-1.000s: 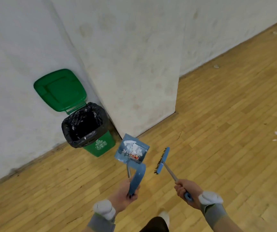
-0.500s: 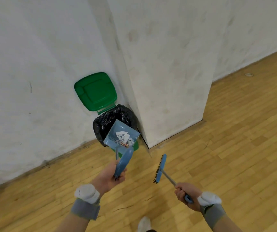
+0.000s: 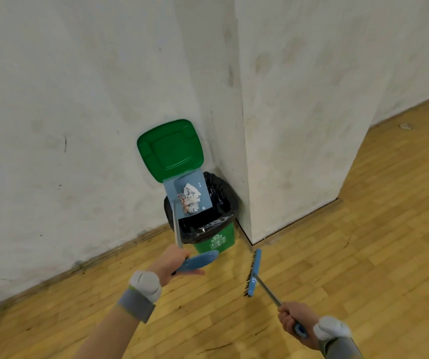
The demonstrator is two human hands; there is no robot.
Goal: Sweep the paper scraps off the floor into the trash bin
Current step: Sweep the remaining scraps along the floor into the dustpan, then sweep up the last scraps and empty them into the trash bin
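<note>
A green trash bin with a black liner stands in the wall corner, its green lid flipped open against the wall. My left hand grips the blue handle of a dustpan, whose pan hangs over the bin's mouth. White and red paper scraps lie piled in the pan. My right hand grips the handle of a small blue broom, held above the floor to the right of the bin, bristles facing left.
A white pillar juts out right of the bin, and a white wall runs behind it. Wooden floor spreads to the right and front. A small round fitting sits on the floor near the far wall.
My left hand has carried the dustpan forward and up, from in front of the bin to over its mouth. The view has come closer to the bin. The broom stays held to the right.
</note>
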